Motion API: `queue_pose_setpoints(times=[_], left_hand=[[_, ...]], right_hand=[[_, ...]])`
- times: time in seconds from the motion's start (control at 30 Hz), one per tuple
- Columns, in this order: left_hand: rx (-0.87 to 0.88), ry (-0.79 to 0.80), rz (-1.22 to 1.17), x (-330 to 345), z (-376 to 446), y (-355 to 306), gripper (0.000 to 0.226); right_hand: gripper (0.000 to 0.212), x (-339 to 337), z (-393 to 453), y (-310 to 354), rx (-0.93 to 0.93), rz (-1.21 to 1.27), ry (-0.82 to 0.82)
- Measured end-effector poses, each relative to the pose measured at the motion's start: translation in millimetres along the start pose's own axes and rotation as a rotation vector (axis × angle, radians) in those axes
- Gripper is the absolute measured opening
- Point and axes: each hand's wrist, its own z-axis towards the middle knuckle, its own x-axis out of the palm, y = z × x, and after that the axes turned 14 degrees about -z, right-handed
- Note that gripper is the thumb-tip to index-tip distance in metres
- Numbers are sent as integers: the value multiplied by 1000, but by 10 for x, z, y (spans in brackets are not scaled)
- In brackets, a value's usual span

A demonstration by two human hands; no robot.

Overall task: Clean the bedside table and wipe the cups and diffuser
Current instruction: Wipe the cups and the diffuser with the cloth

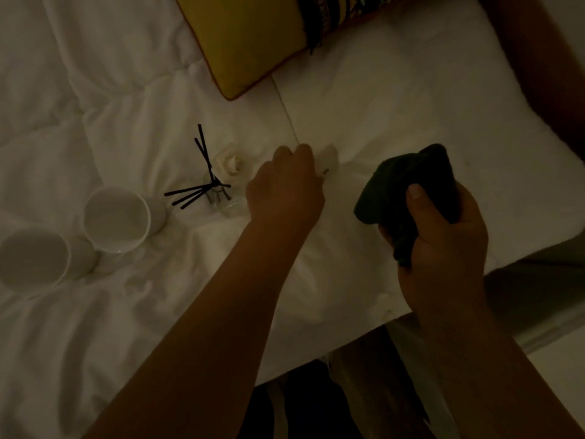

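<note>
Two white cups lie on their sides on the white bedding at the left, one (118,218) nearer the middle and one (34,259) at the frame's edge. A clear glass diffuser (218,193) with black reeds and a pale flower lies beside them. My left hand (285,188) reaches over the bedding just right of the diffuser, its fingers curled on a small white object (329,158) that is mostly hidden. My right hand (443,248) grips a bunched dark cloth (408,182) above the bed's near right corner.
A yellow cushion (247,39) and a patterned pillow (345,11) lie at the head of the bed. A white pillow (427,99) fills the right side. The bed's edge (395,318) runs below my right hand, with dark floor beyond.
</note>
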Motion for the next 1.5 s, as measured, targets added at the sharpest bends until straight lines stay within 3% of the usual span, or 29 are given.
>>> queue_pose_setpoints(times=[0.1,0.2,0.37,0.5,0.67,0.8,0.9,1.13,1.3,1.4,1.5], left_hand=[[82,50,-176,-155,-170,-46,22],[4,100,-744,-339,-373,-160,15],[-366,427,-1621,-449,-665,-304,36],[-568,613,-1859,-438,-740,-247,54],[-657,622,-2009,-456,-724,-69,52],[-753,622,-2130,-458,-781,56,55],[-750,660,-2187,-429,-902,46,53],[-770,725,-1970,-324,-1154,76,57],[-695,725,-2091,-383,-1092,150,68],[-663,633,-1969,-401,-1041,133,60],[-648,466,-1916,-388,-1031,78,41]], right_hand=[[31,24,-5,18,-52,-81,-3],[35,87,-54,77,-200,-233,-33],[41,192,-126,129,-450,-578,74],[48,226,-188,105,-527,-704,231],[54,220,-465,-50,-557,-802,374],[52,204,-599,-103,-684,-867,446],[48,235,-527,-55,-689,-873,396],[36,329,-110,109,-461,-736,231],[28,258,-206,126,-443,-544,178],[29,197,-250,178,-432,-428,101],[30,193,-324,223,-483,-481,174]])
